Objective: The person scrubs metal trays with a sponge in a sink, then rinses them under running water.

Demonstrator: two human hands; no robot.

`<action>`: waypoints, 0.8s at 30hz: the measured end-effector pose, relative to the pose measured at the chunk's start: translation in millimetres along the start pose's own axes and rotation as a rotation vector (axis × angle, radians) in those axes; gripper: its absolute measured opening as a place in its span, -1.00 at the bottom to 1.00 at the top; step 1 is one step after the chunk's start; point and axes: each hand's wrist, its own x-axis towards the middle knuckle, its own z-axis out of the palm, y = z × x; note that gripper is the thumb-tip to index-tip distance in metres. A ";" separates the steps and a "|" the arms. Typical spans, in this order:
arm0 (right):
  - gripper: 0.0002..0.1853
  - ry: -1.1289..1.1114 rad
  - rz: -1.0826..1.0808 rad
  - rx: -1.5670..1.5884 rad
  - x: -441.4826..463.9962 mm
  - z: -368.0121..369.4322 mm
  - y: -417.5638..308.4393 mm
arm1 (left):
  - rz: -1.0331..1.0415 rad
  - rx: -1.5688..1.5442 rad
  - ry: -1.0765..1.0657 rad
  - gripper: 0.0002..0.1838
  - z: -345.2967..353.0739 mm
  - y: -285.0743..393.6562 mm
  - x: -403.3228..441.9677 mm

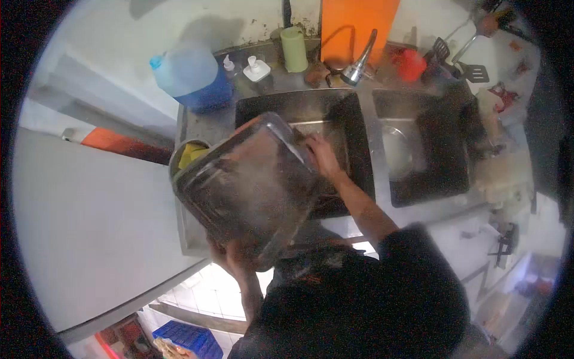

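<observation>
A large rectangular tub (251, 179) with a dark, shiny rim is held tilted over the left part of the sink; whether it is plastic or metal I cannot tell. My right hand (323, 154) grips its right edge, above the left sink basin (353, 137). At the tub's lower left edge, my left hand (230, 254) is closed around the rim, its fingers partly hidden beneath. Behind the tub's left corner, a yellow sponge or cloth (190, 154) shows in a round bowl (174, 163).
A faucet (354, 70) rises behind the basins. The right basin (439, 149) holds a round pale lid or plate (397, 152). Along the back stand a blue jug (191, 75), a white pump bottle (256, 70), a green container (294, 51) and a red cup (410, 64). Spatulas (476, 73) lean at right.
</observation>
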 end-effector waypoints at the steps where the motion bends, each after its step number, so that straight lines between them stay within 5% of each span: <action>1: -0.70 0.045 -0.060 -0.105 -20.0 -2.6 -6.1 | 0.037 0.029 0.023 -0.25 -35.3 -44.6 23.0; 8: -0.62 -0.034 -0.096 -0.189 -43.8 14.7 41.4 | 0.018 -0.062 0.015 -0.25 -41.0 -48.1 26.3; 13: -0.59 0.136 -0.139 -0.016 35.6 -21.4 -48.8 | 0.015 0.038 -0.043 -0.26 -45.1 -71.8 17.5; 16: -0.55 -0.108 0.105 -0.112 26.6 -24.5 -24.5 | 0.047 0.012 -0.053 -0.27 -36.0 -60.9 25.4; 19: -0.49 -0.059 -0.126 -0.245 -35.0 -22.9 -21.0 | -0.030 -0.187 0.090 -0.28 -21.0 -42.3 31.8; 24: -0.44 -0.086 -0.029 -0.128 -99.4 3.9 -28.9 | -0.009 -0.190 0.060 -0.30 -5.6 -33.7 38.6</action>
